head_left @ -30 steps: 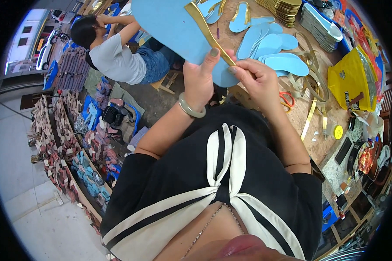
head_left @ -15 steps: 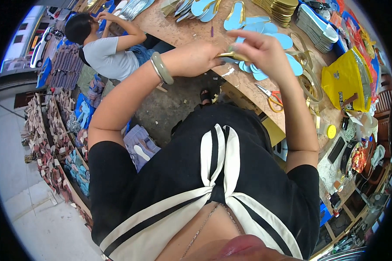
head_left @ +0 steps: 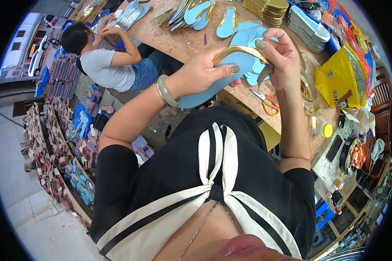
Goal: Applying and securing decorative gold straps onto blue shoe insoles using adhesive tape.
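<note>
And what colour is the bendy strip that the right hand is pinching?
The strip is shiny gold; it shows best in the head view.

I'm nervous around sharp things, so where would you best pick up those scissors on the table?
Probably by the orange handles, coming from the near right: the scissors lie on the table with blades pointing away-left and the loops toward the person's near right.

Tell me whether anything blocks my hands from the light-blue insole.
Nothing visible does. The left hand grips the light-blue insole directly, and the right hand holds the gold strip that curves along the insole's edge.
</note>
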A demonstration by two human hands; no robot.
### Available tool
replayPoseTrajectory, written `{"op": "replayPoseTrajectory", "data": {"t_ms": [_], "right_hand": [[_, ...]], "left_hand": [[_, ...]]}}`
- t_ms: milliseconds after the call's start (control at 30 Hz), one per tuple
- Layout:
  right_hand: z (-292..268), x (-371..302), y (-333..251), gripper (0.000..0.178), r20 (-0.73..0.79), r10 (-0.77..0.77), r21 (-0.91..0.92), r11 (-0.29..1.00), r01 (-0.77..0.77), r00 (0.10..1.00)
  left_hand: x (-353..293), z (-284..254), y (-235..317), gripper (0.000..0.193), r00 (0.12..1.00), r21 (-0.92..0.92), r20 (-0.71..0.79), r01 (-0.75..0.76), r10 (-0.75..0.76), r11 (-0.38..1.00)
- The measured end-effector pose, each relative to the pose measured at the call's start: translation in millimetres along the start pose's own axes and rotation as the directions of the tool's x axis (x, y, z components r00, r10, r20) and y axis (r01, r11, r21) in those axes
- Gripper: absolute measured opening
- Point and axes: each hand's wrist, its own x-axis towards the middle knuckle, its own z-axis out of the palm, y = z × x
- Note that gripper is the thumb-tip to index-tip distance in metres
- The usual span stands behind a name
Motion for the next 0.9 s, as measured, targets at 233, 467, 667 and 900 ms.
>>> {"op": "replayPoseTrajectory", "data": {"t_ms": [233, 467, 667, 900], "right_hand": [[28, -4, 20, 0.011, -0.171, -0.058, 0.121, 0.989, 0.079, 0.984], [41, -4, 17, 0.015, -0.243, -0.19, -0.355, 0.93, 0.095, 0.951], [53, -6, 32, 0.013, -0.222, -0.216, -0.413, 0.904, 0.109, 0.951], [48, -14, 43, 0.013, -0.093, -0.374, -0.583, 0.772, 0.253, 0.923]], "left_hand": [[4, 9, -10, 0.034, 0.984, -0.178, -0.166, -0.099, 0.069, 0.979], [4, -4, -1, 0.029, 0.916, -0.232, -0.386, -0.212, 0.11, 0.949], [11, -3, -5, 0.03, 0.798, -0.226, -0.551, -0.424, 0.244, 0.877], [9, -11, 11, 0.038, 0.72, -0.073, -0.57, -0.524, 0.395, 0.849]]}}
